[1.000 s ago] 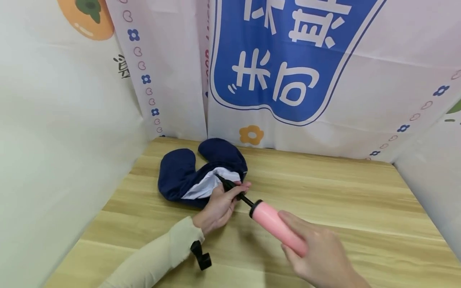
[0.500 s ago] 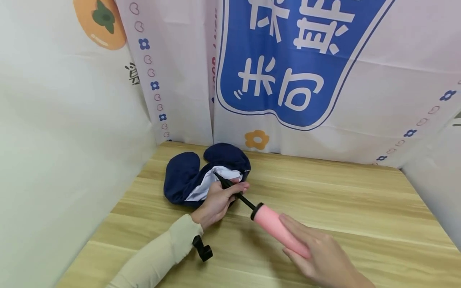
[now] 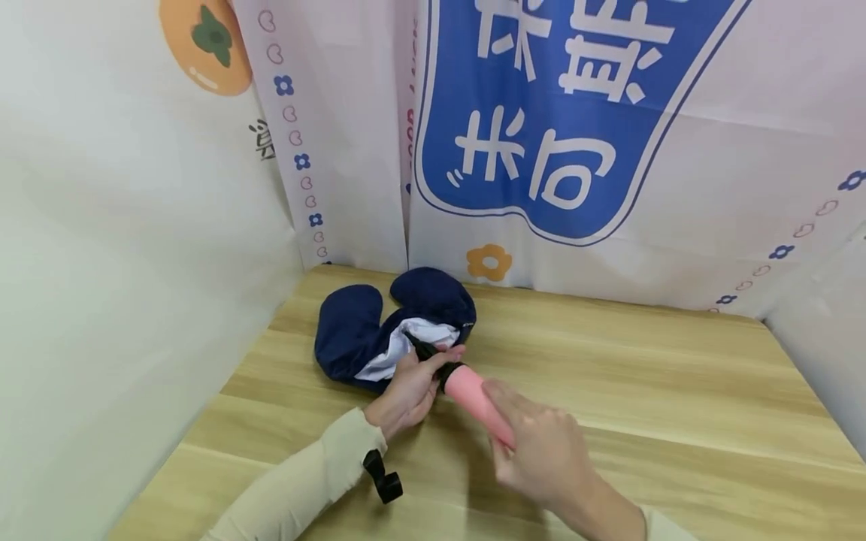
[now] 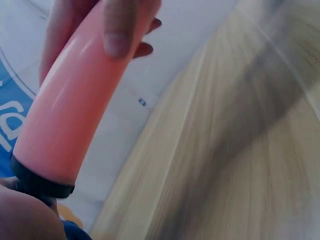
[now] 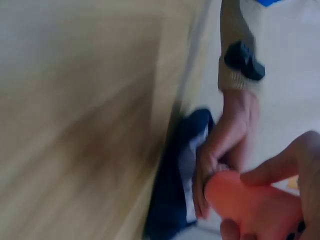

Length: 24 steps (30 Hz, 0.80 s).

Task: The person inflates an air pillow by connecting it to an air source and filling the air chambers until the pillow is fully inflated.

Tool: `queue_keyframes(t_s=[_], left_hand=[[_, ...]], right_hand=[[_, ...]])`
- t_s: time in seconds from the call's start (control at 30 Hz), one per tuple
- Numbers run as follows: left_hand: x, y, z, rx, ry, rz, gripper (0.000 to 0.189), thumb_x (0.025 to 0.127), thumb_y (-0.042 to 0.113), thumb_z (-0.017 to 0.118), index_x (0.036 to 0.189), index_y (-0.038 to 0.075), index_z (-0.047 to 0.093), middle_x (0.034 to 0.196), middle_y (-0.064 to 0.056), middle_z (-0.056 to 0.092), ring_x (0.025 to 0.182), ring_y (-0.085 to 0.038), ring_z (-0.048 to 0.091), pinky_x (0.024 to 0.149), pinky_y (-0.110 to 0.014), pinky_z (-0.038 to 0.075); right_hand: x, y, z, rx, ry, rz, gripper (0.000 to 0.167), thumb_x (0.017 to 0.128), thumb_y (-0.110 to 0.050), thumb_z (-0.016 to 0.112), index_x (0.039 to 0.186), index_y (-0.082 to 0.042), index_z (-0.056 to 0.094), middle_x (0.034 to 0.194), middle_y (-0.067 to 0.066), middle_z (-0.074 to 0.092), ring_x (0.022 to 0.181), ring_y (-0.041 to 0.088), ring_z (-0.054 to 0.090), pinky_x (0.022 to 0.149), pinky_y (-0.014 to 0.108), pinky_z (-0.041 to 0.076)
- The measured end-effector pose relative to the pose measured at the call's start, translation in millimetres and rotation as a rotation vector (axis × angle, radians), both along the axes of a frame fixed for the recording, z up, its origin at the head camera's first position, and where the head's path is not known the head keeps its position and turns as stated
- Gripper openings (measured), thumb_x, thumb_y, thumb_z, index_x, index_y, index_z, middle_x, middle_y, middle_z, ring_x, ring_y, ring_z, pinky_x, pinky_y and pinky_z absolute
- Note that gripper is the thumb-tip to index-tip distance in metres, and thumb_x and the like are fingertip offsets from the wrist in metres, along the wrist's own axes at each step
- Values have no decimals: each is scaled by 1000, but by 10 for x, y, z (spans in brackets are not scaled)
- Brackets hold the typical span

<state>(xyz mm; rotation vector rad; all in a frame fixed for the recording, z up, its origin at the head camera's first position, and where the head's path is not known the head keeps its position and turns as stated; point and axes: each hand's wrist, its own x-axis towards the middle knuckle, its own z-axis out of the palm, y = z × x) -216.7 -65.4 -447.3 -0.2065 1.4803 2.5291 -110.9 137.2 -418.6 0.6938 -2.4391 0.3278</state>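
A navy U-shaped neck pillow (image 3: 348, 324) lies on the wooden table, its cover open along the outer curve with white fabric (image 3: 431, 330) showing inside. My left hand (image 3: 406, 394) grips the black nozzle end (image 3: 423, 349) of a hand air pump right at that opening, the tip pointing into the white fabric. Around the pump's pink barrel (image 4: 75, 105), the fingers and thumb of my right hand (image 3: 548, 454) are wrapped. The barrel's black collar sits close against my left hand. Where the nozzle tip ends is hidden in the folds.
Behind the pillow, a white printed sheet (image 3: 575, 263) with a blue sign hangs down to the table's back edge. A white wall (image 3: 149, 248) borders the left. The wooden table top (image 3: 676, 391) extends to the right. A black strap piece (image 3: 383, 477) hangs at the left sleeve.
My right hand has pushed the pink barrel up and left toward my left hand, and the black rod between them no longer shows. My left hand keeps its grip. The head view has shifted slightly.
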Motion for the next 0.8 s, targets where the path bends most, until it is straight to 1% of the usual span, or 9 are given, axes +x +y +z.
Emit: queue_keyframes(t_s=[0.1, 0.2, 0.27, 0.4, 0.47, 0.53, 0.63, 0.7, 0.8], left_hand=[[11, -51, -16, -11, 29, -36, 22, 99, -3, 68, 116, 0, 55, 121, -12, 74, 114, -14, 74, 98, -24, 58], [-18, -111, -1, -29, 61, -68, 33, 100, -1, 69, 130, -5, 56, 120, -9, 78, 114, -13, 75, 98, -23, 58], [-42, -151, 13, -29, 71, -85, 38, 100, -1, 68, 135, -7, 54, 119, -7, 79, 114, -11, 75, 98, -22, 57], [-49, -203, 42, 7, 45, -52, 29, 100, -6, 65, 125, -2, 52, 113, -5, 80, 109, -10, 76, 93, -20, 58], [-24, -190, 56, 36, 35, -13, 24, 100, -8, 63, 120, -1, 53, 108, -4, 80, 104, -10, 76, 91, -20, 58], [24, -145, 62, 69, 17, 11, 20, 100, -9, 62, 115, 0, 51, 105, -4, 80, 101, -9, 75, 91, -20, 58], [113, -57, 54, 103, -12, 27, 21, 101, -9, 60, 116, -1, 48, 103, -3, 78, 101, -9, 74, 94, -20, 57], [162, -14, 29, 99, -24, 30, 24, 102, -8, 60, 119, -2, 45, 105, -3, 77, 101, -9, 73, 94, -20, 57], [178, 2, -22, 55, -30, 14, 30, 102, -6, 60, 127, -4, 44, 107, -3, 77, 100, -8, 72, 91, -19, 56]], right_hand=[[15, 59, -75, 15, -35, 41, 70, 77, -27, 90, 142, -17, 67, 134, -2, 75, 88, 17, 80, 62, 35, 61], [89, 289, -87, -1, -94, 87, 78, 80, -26, 91, 151, -21, 59, 144, -2, 69, 108, 20, 78, 78, 39, 65], [162, 467, -65, 0, -111, 117, 82, 80, -25, 91, 154, -24, 56, 146, -2, 67, 112, 20, 77, 83, 40, 65], [319, 753, 44, 18, -126, 134, 87, 76, -26, 94, 154, -29, 55, 144, -8, 68, 112, 15, 76, 88, 30, 62], [341, 798, 89, 16, -104, 132, 86, 74, -27, 94, 152, -30, 58, 139, -10, 71, 106, 9, 77, 83, 24, 61], [311, 740, 97, -1, -52, 144, 82, 71, -25, 93, 148, -27, 63, 133, -9, 74, 96, 7, 77, 75, 22, 59], [196, 506, 48, -15, 19, 140, 76, 68, -23, 89, 141, -22, 69, 127, -5, 78, 86, 8, 77, 64, 27, 58], [123, 314, -3, -6, 30, 122, 72, 68, -22, 88, 138, -18, 71, 126, -3, 78, 84, 13, 79, 61, 30, 59], [57, 93, -84, 22, -26, 92, 69, 72, -23, 88, 138, -14, 69, 129, 0, 77, 81, 15, 79, 61, 33, 60]])
